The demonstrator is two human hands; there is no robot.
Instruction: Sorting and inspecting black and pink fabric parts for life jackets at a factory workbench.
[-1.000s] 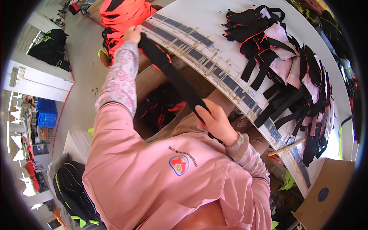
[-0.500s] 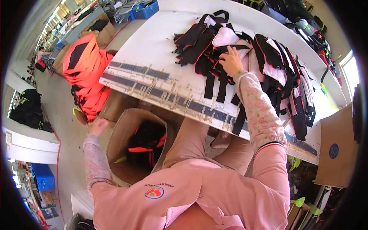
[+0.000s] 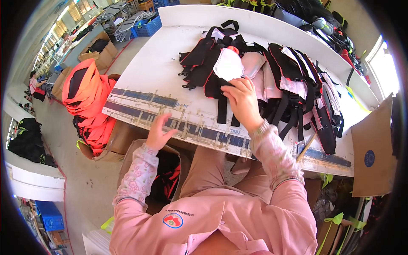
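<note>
My right hand (image 3: 243, 100) has its fingers closed on the edge of a black fabric piece with a white padded panel (image 3: 228, 66) and dangling black straps. That piece lies at the left part of a heap of black, red-edged sewn strap pieces (image 3: 325, 127), some with pale pink undersides. Buckles hang from the heap's left side. My left hand (image 3: 160, 131) is over the near edge of the white table (image 3: 157, 55), fingers spread and holding nothing. Part of the gripped edge is hidden beneath my right fingers.
Left of the table stands a stack of orange fabric pieces (image 3: 91, 106). Below the near edge, an open cardboard box (image 3: 185, 165) holds black and orange items. A raised white ledge (image 3: 238, 17) runs along the back; another carton (image 3: 372, 148) stands at the right.
My left hand has come up from beside the orange stack to the table's edge. My right hand has moved nearer and turned up the piece, so its white panel shows more.
</note>
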